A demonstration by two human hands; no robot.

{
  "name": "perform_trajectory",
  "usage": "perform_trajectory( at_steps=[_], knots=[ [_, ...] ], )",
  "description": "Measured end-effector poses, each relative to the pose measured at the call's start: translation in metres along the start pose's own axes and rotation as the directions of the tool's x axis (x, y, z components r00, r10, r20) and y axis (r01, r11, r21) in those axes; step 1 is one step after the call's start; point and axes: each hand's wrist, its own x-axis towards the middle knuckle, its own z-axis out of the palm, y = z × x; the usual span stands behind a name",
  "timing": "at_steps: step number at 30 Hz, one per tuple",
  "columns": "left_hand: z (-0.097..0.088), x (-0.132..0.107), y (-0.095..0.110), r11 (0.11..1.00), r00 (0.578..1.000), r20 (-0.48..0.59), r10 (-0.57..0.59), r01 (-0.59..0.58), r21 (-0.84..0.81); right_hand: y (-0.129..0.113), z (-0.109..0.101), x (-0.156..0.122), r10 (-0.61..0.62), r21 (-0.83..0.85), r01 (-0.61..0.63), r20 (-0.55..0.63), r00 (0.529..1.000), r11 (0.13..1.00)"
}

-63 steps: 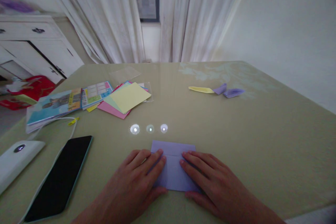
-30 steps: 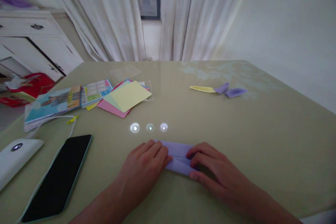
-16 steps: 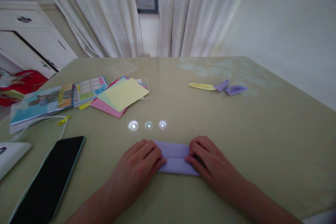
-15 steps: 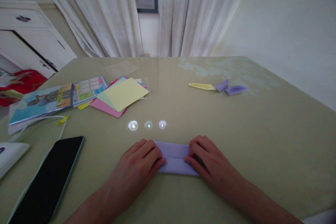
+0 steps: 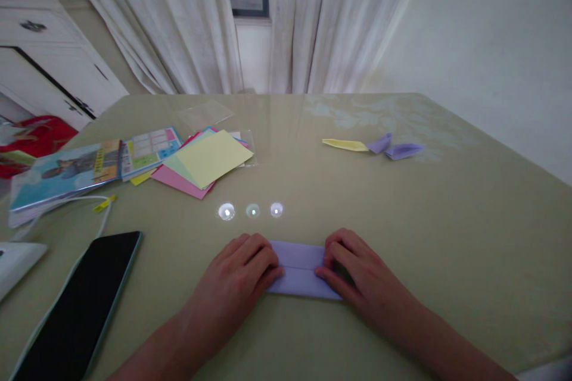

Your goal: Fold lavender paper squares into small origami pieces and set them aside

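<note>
A purple sheet of paper [image 5: 300,269], folded into a long strip with a seam along its middle, lies flat on the table near the front. My left hand [image 5: 243,271] grips its left end, fingers curled and thumb at the seam. At the right end my right hand [image 5: 353,265] holds the strip the same way, thumb pressed near the seam. Both ends of the strip are hidden under my fingers. Farther back on the right lie a folded yellow paper piece [image 5: 344,144] and folded purple paper pieces [image 5: 404,151].
A fanned stack of coloured paper sheets [image 5: 210,161] lies back left, beside a picture booklet [image 5: 67,169]. A black phone [image 5: 83,303] and a white cable [image 5: 105,220] are at the left. Light reflections [image 5: 252,211] show on the glossy table [image 5: 424,238].
My hands and the purple paper stay almost in place, with my fingers shifting very slightly. The whole view has moved a little.
</note>
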Motion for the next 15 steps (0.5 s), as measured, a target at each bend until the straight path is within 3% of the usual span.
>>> perform_trajectory(
  at_steps=[4,8,12,15],
  knots=[
    [-0.002,-0.001,0.002,0.99,0.997,0.025,0.072,-0.074,0.12,0.001,0.001,0.0,-0.021,-0.016,0.021,-0.023,1.0,1.0],
    [-0.002,-0.007,0.018,0.914,0.971,0.003,0.237,-0.224,0.339,0.002,0.005,-0.002,-0.219,-0.149,0.204,-0.09,0.972,0.968],
    [0.009,-0.027,0.039,0.846,0.987,0.055,0.151,-0.158,0.51,0.002,0.006,-0.006,-0.422,-0.303,0.373,-0.114,0.899,0.877],
    [0.023,-0.046,0.047,0.804,0.99,-0.035,0.14,-0.093,0.588,0.001,0.004,-0.007,-0.45,-0.313,0.403,-0.092,0.888,0.86]
  ],
)
